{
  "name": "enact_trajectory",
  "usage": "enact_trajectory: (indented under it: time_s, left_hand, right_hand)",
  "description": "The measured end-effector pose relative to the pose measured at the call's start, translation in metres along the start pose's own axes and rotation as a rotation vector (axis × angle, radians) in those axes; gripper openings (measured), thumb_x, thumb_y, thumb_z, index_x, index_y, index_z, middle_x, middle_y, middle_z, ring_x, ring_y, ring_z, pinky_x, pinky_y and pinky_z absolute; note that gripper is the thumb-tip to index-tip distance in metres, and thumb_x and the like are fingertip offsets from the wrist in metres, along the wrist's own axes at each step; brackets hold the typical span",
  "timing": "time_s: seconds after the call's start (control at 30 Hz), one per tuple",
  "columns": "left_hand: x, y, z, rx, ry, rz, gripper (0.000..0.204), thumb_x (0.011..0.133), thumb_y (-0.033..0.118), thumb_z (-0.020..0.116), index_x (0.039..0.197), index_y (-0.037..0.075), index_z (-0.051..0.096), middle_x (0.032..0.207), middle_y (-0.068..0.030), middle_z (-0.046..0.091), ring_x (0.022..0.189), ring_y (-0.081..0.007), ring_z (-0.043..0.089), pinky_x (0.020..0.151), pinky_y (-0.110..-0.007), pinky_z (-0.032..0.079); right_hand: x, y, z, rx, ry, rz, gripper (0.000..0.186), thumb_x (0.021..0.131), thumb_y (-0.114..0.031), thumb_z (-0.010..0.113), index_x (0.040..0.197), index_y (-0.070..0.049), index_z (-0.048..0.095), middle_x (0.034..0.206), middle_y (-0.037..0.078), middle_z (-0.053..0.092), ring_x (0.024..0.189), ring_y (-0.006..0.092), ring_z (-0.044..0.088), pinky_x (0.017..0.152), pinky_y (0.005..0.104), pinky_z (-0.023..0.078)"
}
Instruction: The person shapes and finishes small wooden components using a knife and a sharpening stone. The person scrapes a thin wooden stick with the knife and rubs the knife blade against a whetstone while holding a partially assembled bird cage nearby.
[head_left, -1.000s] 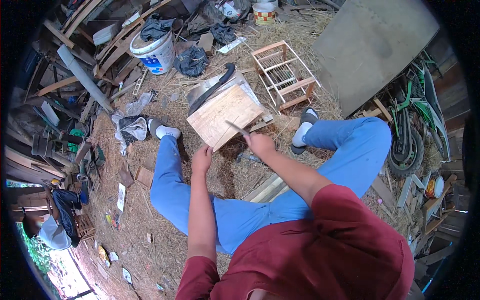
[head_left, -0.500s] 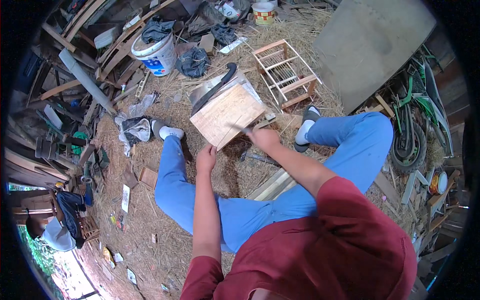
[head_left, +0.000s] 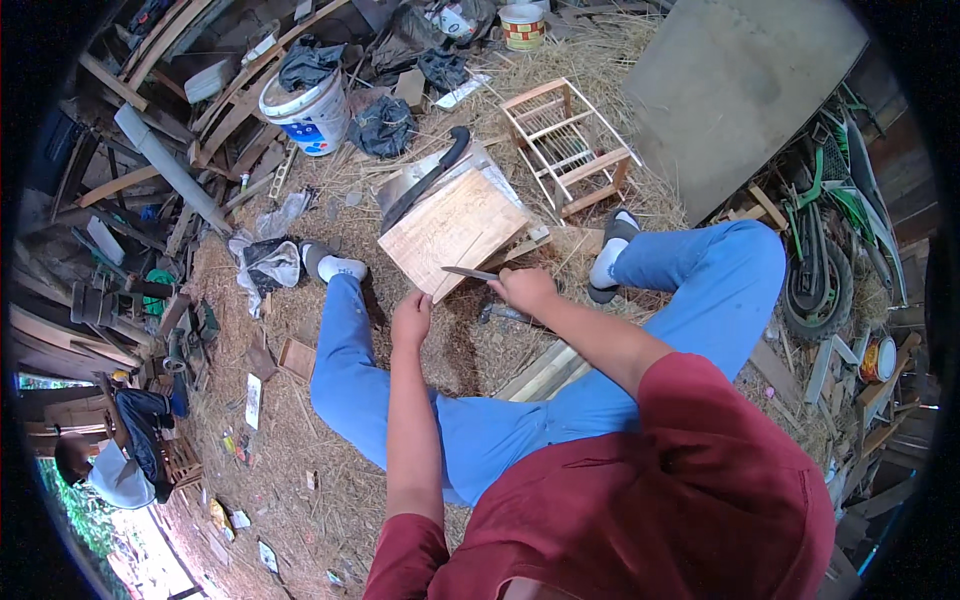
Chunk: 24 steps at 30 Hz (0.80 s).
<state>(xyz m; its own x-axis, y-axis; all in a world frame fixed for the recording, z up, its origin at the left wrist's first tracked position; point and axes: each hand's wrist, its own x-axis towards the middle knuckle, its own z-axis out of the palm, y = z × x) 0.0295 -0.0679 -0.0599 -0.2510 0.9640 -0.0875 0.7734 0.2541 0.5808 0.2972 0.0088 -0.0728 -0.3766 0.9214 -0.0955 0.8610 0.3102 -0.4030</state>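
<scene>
In my right hand (head_left: 526, 290) is a knife (head_left: 470, 272), its blade pointing left over the near edge of a light wooden board (head_left: 452, 235). My left hand (head_left: 411, 318) is closed at the board's near corner, its fingertips pinched together. What the pinch holds, if anything, is too small to make out. The board lies tilted on other flat pieces on the straw-strewn ground between my feet. Along its far left edge rests a large blade with a black handle (head_left: 457, 146).
Beyond the board, a slatted wooden frame (head_left: 572, 150) stands at right. A white bucket (head_left: 312, 125) and black plastic bags (head_left: 382, 127) lie far left. A hammer-like tool (head_left: 505, 313) and planks (head_left: 545, 370) lie near my legs. Another person (head_left: 120, 470) sits far left.
The knife, blurred by motion before, now shows sharply, its blade lying further left over the board's edge. My left hand has stayed almost in place.
</scene>
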Motion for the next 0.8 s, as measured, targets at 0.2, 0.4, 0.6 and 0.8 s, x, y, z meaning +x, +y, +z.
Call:
enact_trajectory:
  time_s: [0.2,0.4,0.6,0.8]
  left_hand:
    - [0.0,0.001,-0.001,0.008,0.007,-0.017,0.029,0.098,0.031,0.059,0.1,0.004,0.067,0.098,-0.024,0.068,0.094,-0.0446,0.065,0.081,-0.051,0.051]
    - [0.001,0.008,0.002,0.01,0.007,0.002,0.029,0.098,0.032,0.059,0.099,0.005,0.067,0.098,-0.0238,0.068,0.095,-0.0442,0.065,0.081,-0.051,0.051]
    - [-0.002,-0.002,0.001,-0.004,0.012,0.006,0.028,0.098,0.031,0.059,0.1,0.005,0.068,0.098,-0.0237,0.069,0.094,-0.0436,0.065,0.081,-0.05,0.051]
    - [0.0,0.001,0.003,0.006,-0.009,0.006,0.029,0.097,0.031,0.059,0.099,0.004,0.068,0.097,-0.0239,0.069,0.093,-0.0436,0.066,0.08,-0.05,0.051]
  right_hand:
    - [0.004,-0.002,-0.002,0.042,-0.012,0.074,0.055,0.101,-0.054,0.048,0.084,-0.007,0.071,0.076,0.018,0.072,0.07,0.0378,0.072,0.064,0.0519,0.058]
    - [-0.002,0.003,0.001,-0.01,-0.003,-0.007,0.053,0.102,-0.053,0.048,0.085,-0.007,0.07,0.077,0.019,0.072,0.07,0.0362,0.073,0.064,0.0509,0.058]
    - [0.005,-0.003,-0.009,0.046,-0.02,0.103,0.052,0.102,-0.052,0.048,0.093,-0.005,0.071,0.079,0.017,0.073,0.072,0.0373,0.073,0.066,0.051,0.058]
    - [0.01,0.017,-0.008,-0.021,-0.032,0.143,0.053,0.103,-0.053,0.046,0.094,-0.008,0.073,0.082,0.015,0.074,0.076,0.0352,0.074,0.068,0.0504,0.058]
